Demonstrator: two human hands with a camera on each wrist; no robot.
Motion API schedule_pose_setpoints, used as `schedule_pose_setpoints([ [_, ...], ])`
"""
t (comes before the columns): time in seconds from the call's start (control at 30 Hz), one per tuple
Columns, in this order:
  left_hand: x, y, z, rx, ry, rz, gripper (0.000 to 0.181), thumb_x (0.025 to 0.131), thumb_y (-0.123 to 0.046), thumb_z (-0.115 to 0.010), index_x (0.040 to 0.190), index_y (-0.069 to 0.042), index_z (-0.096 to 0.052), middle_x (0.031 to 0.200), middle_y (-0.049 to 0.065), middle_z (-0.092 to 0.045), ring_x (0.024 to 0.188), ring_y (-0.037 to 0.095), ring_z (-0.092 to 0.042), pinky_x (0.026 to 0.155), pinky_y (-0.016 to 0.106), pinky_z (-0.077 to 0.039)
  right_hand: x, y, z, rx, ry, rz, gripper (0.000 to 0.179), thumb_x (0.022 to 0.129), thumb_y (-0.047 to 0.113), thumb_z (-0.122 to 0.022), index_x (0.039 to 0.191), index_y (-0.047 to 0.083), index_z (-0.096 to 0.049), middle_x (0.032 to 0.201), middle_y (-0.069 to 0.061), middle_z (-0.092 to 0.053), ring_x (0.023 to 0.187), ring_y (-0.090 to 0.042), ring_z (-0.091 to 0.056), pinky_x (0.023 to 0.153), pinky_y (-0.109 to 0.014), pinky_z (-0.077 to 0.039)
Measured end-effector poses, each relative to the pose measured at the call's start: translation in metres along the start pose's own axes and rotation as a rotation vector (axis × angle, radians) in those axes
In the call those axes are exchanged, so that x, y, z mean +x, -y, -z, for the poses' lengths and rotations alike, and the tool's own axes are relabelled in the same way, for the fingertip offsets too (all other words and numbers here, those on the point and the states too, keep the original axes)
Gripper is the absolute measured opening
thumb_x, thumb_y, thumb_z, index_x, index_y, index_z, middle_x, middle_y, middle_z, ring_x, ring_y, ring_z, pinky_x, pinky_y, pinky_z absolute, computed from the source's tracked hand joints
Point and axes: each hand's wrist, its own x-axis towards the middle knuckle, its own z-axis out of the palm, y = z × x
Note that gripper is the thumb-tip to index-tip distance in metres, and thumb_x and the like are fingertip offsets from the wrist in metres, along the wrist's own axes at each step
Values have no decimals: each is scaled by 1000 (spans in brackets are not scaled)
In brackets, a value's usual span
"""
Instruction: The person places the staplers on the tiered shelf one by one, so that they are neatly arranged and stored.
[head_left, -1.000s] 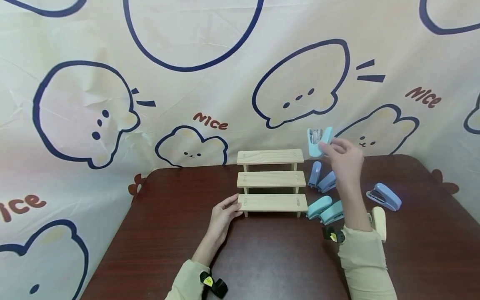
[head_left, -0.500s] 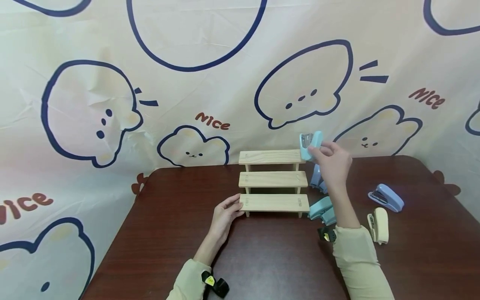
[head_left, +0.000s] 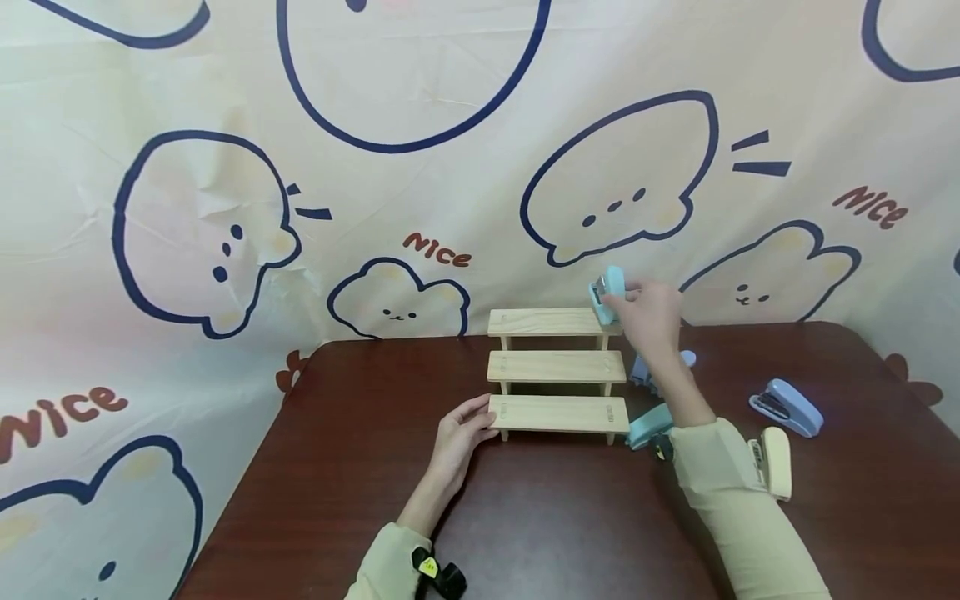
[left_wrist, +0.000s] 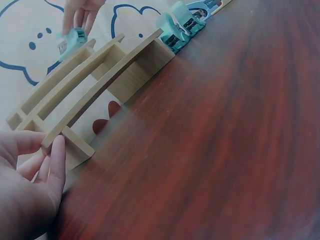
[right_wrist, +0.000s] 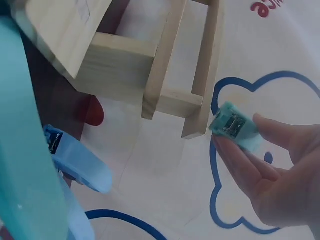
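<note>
The right hand [head_left: 654, 318] has its grip pinching a light-blue stapler [head_left: 614, 287] at the right end of a 3-step wooden rack's [head_left: 555, 367] top step [head_left: 536, 322] — whether touching, I cannot tell. The left hand [head_left: 456, 442] pinches the lowest step [head_left: 558, 414]. 2 teal staplers [head_left: 648, 427] sit beside the rack; a cream stapler [head_left: 779, 463] lies farther right on the bench [head_left: 547, 525].

The left hand [head_left: 457, 440] grips in a pinch, the left forearm [head_left: 429, 497] slanting in behind it from the outer side. Raised higher, farther forward and to the right of that hand, well apart, the right hand [head_left: 652, 321] pinches too, the right forearm [head_left: 684, 392] stretched out behind it.
</note>
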Motion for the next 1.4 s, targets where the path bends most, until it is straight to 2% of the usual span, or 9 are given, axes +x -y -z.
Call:
schedule_pose_setpoints([
  [0.13,0,1,0,4,3,0,46,96,3,-64,139,16,-53,119,16,-68,91,12,-68,78,25,-59,3,1,-6,-51,6,50,37,93,12,-78,118,-14,-70,110,-31,-71,97,-44,-72,79,-54,-60],
  [0.4,1,-1,0,9,1,-9,46,96,4,-64,139,16,-54,119,19,-67,90,12,-68,78,24,-59,6,1,-12,-158,18,99,37,92,17,-80,112,-13,-73,99,-29,-73,80,-38,-68,68,-45,-55],
  [0.7,4,-3,1,21,7,-9,44,96,4,-63,138,15,-54,118,18,-66,90,13,-68,78,25,-59,7,2,-15,-189,7,80,41,91,23,-82,114,-10,-73,89,-24,-73,71,-33,-65,58,-33,-46],
  [0.87,4,-4,0,21,1,2,44,96,4,-62,138,14,-55,120,19,-65,90,13,-68,78,25,-59,5,1,-16,-186,6,67,40,91,26,-82,109,-9,-75,82,-21,-71,64,-29,-60,54,-32,-41],
  [1.13,3,-3,0,20,13,-4,44,96,4,-63,138,15,-54,119,20,-65,89,13,-67,78,25,-59,1,-4,-17,-185,-4,27,43,92,33,-81,107,-7,-74,87,-21,-72,67,-29,-60,54,-33,-42],
  [1.4,2,0,1,6,17,-9,45,96,3,-63,138,16,-53,118,19,-65,89,13,-67,77,24,-58,-4,-9,-22,-149,-30,9,46,92,35,-80,113,-5,-73,95,-20,-73,71,-30,-63,58,-34,-45],
])
